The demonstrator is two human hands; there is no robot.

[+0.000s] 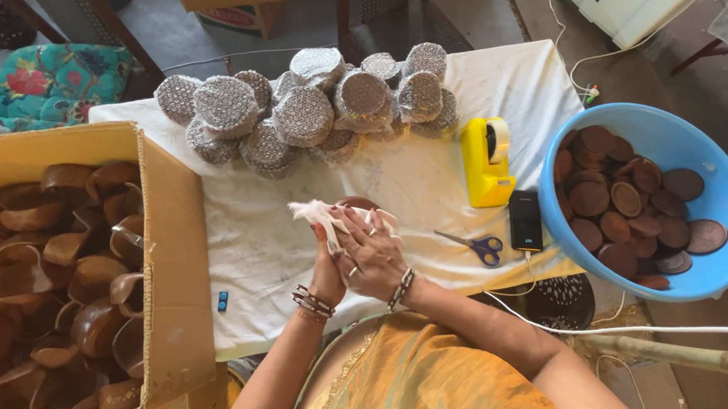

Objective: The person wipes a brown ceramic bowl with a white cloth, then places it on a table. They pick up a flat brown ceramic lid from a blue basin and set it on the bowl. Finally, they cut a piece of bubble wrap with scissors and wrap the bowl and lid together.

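Note:
Both my hands meet over the white cloth at the table's middle. My right hand (375, 249) lies on top, pressing a white rag (315, 213) against a small brown round piece (357, 203) that peeks out behind the fingers. My left hand (326, 273) is underneath, mostly hidden, cupping the same piece. Bangles sit on both wrists.
A pile of bubble-wrapped discs (309, 108) lies at the table's back. A cardboard box (171, 239) of brown shell-like bowls is on the left. On the right, a blue basin (717, 203) holds brown discs. A yellow tape dispenser (486, 161), black phone (525, 219) and blue-handled scissors (474, 245) lie between.

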